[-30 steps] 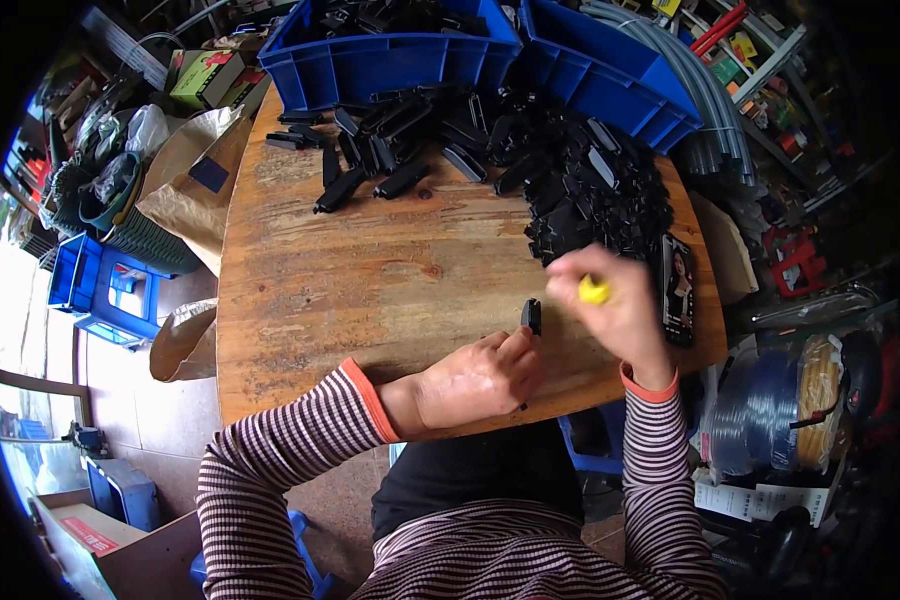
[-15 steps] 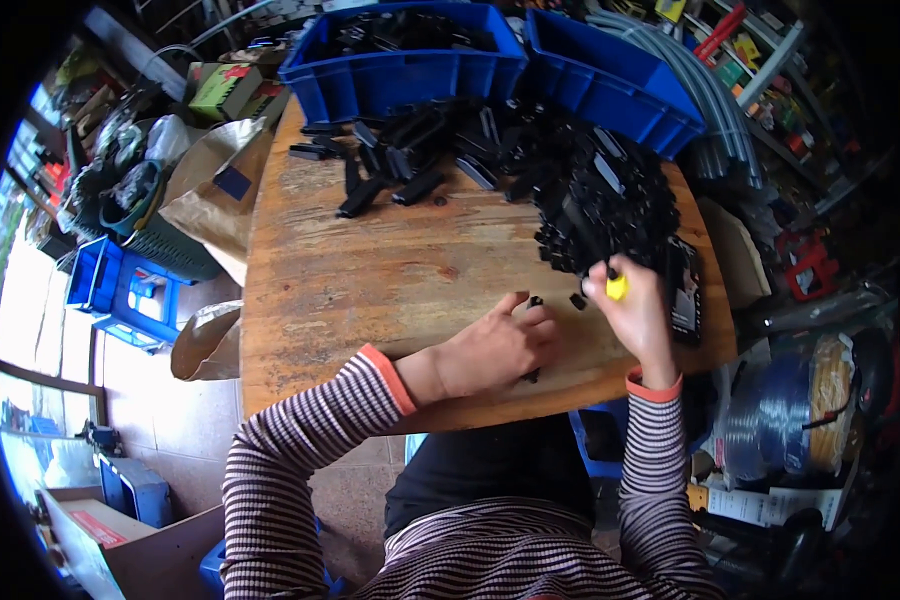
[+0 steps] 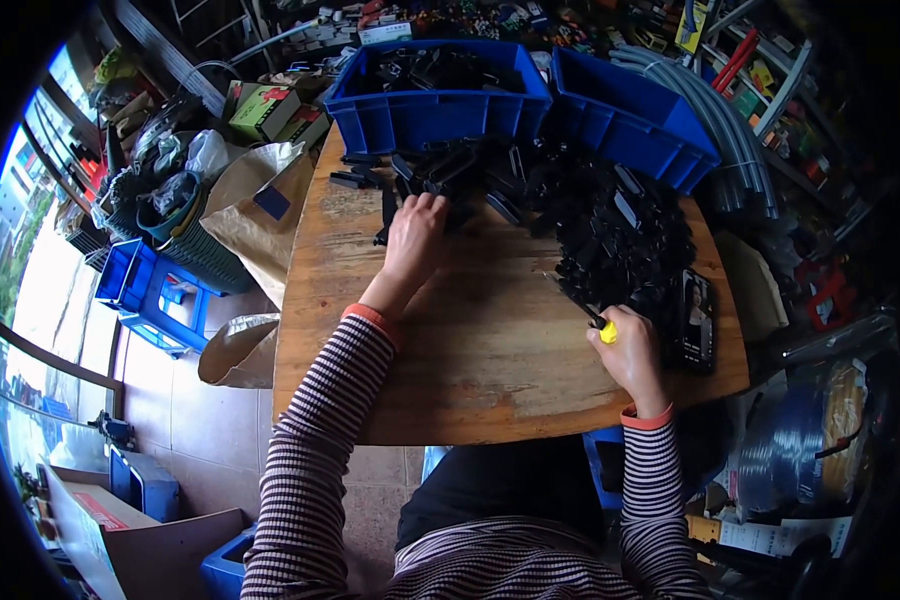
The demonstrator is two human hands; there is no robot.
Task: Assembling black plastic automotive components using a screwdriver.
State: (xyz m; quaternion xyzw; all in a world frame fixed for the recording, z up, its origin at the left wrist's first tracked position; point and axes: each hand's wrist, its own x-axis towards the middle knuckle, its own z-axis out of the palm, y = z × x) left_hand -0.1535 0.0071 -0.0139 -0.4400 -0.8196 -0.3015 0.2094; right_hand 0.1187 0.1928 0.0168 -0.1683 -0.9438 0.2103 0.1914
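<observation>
My left hand reaches to the far left of the wooden table, at the edge of the loose long black plastic pieces. Its fingers are curled down; their tips and whatever they grip are hidden. Near the right side, my right hand is closed round a slim screwdriver with a yellow and black handle. The thin shaft points away to the left, just above the tabletop. Beside that hand, a big heap of small black parts spreads toward the back.
A blue bin full of black pieces stands at the back, with a second blue bin to its right. A phone lies at the right edge of the wooden table. Brown paper bags stand left of it.
My left hand has moved from the near middle, where it held a small black piece, to the far-left pieces. My right hand has drawn nearer, and the screwdriver's shaft now shows. The view has shifted.
</observation>
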